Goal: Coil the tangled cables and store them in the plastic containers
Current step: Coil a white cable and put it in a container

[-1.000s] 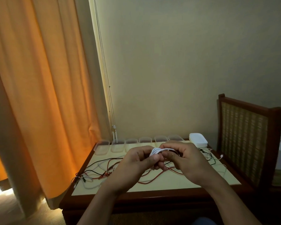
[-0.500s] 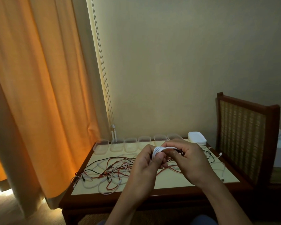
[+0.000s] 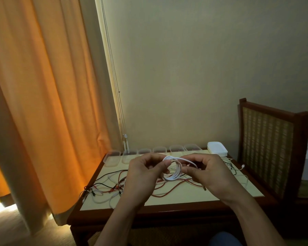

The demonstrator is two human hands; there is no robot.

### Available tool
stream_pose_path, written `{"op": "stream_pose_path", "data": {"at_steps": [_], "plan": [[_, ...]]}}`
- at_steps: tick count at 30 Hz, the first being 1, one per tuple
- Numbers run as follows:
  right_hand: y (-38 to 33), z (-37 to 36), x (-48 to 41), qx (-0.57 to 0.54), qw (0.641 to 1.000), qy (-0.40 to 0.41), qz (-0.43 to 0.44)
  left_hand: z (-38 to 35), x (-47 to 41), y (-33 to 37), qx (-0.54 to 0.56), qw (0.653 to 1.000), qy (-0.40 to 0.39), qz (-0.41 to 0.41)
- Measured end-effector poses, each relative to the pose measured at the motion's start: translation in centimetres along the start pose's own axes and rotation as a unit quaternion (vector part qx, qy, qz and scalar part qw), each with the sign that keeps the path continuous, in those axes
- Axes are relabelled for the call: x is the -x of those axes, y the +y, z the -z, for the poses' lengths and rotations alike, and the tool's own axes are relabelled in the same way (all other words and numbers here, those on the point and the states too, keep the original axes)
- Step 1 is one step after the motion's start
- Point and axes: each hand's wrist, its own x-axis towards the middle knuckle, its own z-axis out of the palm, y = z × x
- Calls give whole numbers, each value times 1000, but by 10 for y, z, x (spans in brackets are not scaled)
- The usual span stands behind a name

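Observation:
A white cable coil [image 3: 174, 172] hangs in the air above the table between both hands. My left hand [image 3: 146, 173] pinches its left side with thumb and fingers. My right hand [image 3: 208, 172] pinches the right side of the loop. Below them a tangle of red, black and white cables [image 3: 114, 189] lies spread over the table top [image 3: 185, 194]. Several clear plastic containers [image 3: 112, 158] stand in a row along the table's far edge; what they hold cannot be told.
A stack of white lids [image 3: 217, 149] sits at the table's far right corner. A wooden chair with a woven back [image 3: 268, 150] stands close on the right. An orange curtain [image 3: 43, 103] hangs at the left, and the wall is directly behind the table.
The hands have drawn apart a little and the white coil has opened into a wider loop between them. The view has tilted slightly.

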Motion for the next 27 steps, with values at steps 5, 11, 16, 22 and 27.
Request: {"op": "stream_pose_path", "data": {"at_steps": [5, 11, 16, 22, 27], "plan": [[5, 1, -7, 60, 997, 37, 8, 4, -5, -1, 8, 999, 5, 34], [6, 0, -12, 27, 997, 60, 28, 3, -10, 2, 73, 994, 15, 80], [12, 8, -10, -4, 999, 17, 36, 7, -17, 3, 105, 990, 38, 89], [11, 18, -14, 102, 993, -54, 35, 8, -19, 7, 143, 984, 26, 107], [5, 11, -28, 42, 994, 93, 44, 5, -17, 12, 216, 964, -59, 143]]}}
